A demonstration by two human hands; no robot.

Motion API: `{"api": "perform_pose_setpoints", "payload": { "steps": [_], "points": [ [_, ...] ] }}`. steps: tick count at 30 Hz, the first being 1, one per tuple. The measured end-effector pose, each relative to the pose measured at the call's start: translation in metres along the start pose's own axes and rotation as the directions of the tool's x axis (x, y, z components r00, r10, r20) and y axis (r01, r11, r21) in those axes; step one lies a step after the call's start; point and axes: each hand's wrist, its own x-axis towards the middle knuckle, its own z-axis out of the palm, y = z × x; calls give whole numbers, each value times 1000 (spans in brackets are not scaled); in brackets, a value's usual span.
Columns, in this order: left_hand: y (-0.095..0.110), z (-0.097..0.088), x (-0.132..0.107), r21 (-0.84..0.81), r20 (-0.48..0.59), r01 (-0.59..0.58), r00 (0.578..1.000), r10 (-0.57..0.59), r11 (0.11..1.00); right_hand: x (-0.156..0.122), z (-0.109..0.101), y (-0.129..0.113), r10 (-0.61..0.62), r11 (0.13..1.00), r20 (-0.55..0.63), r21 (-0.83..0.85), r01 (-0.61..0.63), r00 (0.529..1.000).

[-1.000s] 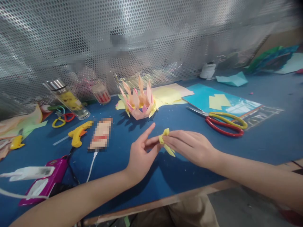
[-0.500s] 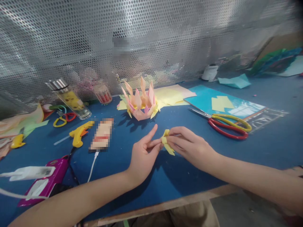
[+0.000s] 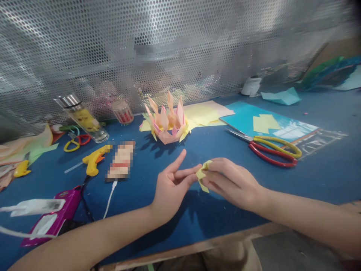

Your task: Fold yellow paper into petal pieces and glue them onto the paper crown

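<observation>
Above the blue table, a small folded piece of yellow paper [image 3: 202,174] is held between my two hands. My right hand [image 3: 235,182] pinches it from the right, fingers closed and partly covering it. From the left, the thumb and a fingertip of my left hand [image 3: 172,190] grip its edge, while another finger points up. Just beyond the hands stands a folded paper crown [image 3: 168,126] in peach, pink and yellow, with pointed petals. To the right lie open scissors [image 3: 270,148] with one yellow and one red handle.
Left of me are a yellow glue gun [image 3: 94,161], a blurred-out phone [image 3: 122,160] on a white cable, a purple power strip [image 3: 53,218], a glass bottle [image 3: 87,120] and a jar [image 3: 123,112]. Behind lie paper sheets [image 3: 211,112] and a blue booklet [image 3: 245,116]; a perforated metal wall [image 3: 180,45] rises beyond.
The yellow paper has moved slightly right and down and turned in my fingers. My right hand has shifted down and right with it; my left hand has barely moved.
</observation>
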Motion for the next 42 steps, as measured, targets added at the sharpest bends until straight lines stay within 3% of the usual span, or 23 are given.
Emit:
{"api": "perform_pose_setpoints", "payload": {
  "steps": [4,8,10,17,21,26,32,34,37,39,42],
  "points": [
    [1,0,9,-209,2,115,993,-117,971,4,2,-2,18,995,-20,-95,-20,1000],
    [2,-1,12,-275,20,136,991,-135,952,8,2,-3,-184,923,-78,-356,145,980],
    [2,-1,12,-295,22,136,991,-135,946,8,2,-3,-226,885,-79,-433,171,971],
    [0,-3,17,-356,-6,140,988,-153,924,10,7,-7,-190,866,12,-468,173,982],
    [-3,-4,18,-328,-11,119,992,-130,937,10,8,-6,-183,903,51,-387,189,982],
    [-3,-4,14,-283,26,98,995,-94,954,7,3,-1,-134,985,-21,-108,131,991],
    [-5,-5,15,-244,14,74,997,-73,967,5,1,3,-119,986,-82,109,128,989],
    [-5,-6,16,-242,-15,63,998,-69,968,6,2,6,-51,975,-100,212,71,994],
    [-4,-5,17,-202,-46,65,996,-75,977,9,5,11,233,908,-27,363,-207,972],
    [-3,-4,16,-167,-54,75,995,-85,983,12,7,14,378,820,141,408,-402,915],
    [-3,-3,14,-132,-64,75,994,-84,988,15,9,17,405,693,421,438,-573,812]
  ]
}}
